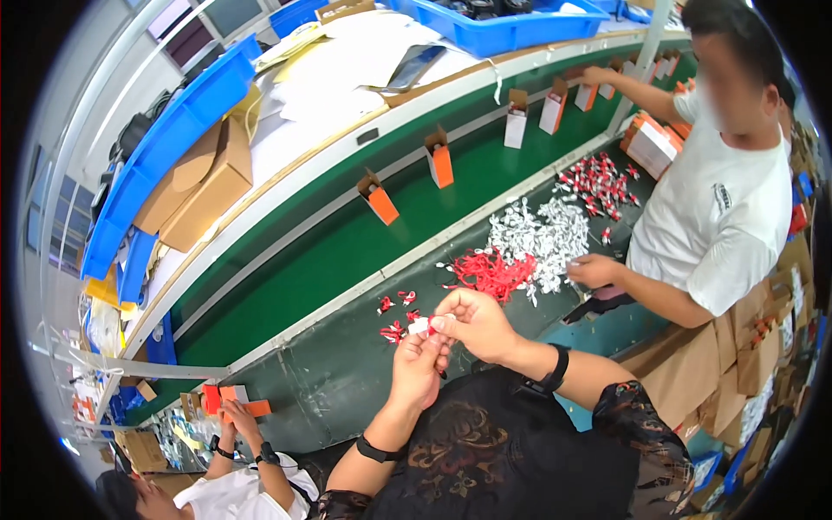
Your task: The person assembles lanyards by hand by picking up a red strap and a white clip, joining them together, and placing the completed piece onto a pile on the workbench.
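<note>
My left hand and my right hand meet in front of my chest, fingertips pinched together. Between them is a small white piece with a red cord; its exact kind is too small to make out. Just beyond the fingers, on the dark bench, lie several red-and-white bundles. Right of these spreads a heap of red cords, touching a heap of white looped pieces. Farther along is a pile of red-and-white pieces.
Behind the bench runs a green conveyor carrying open orange-and-white boxes. A co-worker at right reaches over it; another person at lower left handles an orange box. Blue trays and cartons line the far shelf.
</note>
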`<state>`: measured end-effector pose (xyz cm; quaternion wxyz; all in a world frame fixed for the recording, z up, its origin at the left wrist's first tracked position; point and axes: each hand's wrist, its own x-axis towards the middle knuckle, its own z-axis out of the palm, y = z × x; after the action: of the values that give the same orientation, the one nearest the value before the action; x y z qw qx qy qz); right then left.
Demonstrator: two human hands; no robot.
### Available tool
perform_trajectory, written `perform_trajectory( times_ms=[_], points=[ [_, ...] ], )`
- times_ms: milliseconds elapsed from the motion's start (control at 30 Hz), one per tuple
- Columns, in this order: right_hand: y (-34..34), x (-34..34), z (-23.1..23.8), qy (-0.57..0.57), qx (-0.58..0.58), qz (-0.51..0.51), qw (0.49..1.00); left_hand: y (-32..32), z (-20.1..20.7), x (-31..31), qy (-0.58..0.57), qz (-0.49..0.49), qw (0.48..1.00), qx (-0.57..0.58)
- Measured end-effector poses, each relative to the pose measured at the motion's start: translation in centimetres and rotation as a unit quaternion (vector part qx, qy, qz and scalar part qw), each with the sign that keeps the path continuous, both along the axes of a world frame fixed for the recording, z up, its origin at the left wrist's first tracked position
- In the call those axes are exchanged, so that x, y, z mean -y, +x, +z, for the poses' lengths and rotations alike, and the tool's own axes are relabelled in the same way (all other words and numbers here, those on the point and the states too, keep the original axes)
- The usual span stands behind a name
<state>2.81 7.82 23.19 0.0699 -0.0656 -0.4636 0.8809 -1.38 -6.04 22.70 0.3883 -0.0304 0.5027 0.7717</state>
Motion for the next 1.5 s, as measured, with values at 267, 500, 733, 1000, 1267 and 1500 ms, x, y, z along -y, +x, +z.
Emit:
perform_trajectory(
  times_ms=[267,500,733,1000,1267,1500],
  points=[
    [-0.1,-2.6,-1.4,0.598,-0.067,0.144,0.786,-2.7,0.7,2.3,-0.269,-0.119,0.782,-0.549],
    [-0.9,-0.9,-0.9,-0.144,0.033,0.19,0.971,-0.8,-2.0,1.7,0.076,0.011,0.993,0.089],
    [-0.1,-1.1,-2.8,0.747,-0.109,0.049,0.654,-0.9,-1.6,3.6,-0.241,-0.049,0.902,-0.355],
    [-0.6,1.0,-3.7,0.012,0.068,0.249,0.966,0.8,-5.8,6.0,0.133,0.04,0.982,0.131],
    [-1.4,2.5,-6.7,0.741,-0.326,0.036,0.586,1.0,-6.1,6.6,0.112,0.153,0.937,0.292],
    [0.5,5.0,-9.5,0.791,-0.291,0.255,0.474,3.1,-13.3,8.1,0.018,0.154,0.936,0.317]
  ],
)
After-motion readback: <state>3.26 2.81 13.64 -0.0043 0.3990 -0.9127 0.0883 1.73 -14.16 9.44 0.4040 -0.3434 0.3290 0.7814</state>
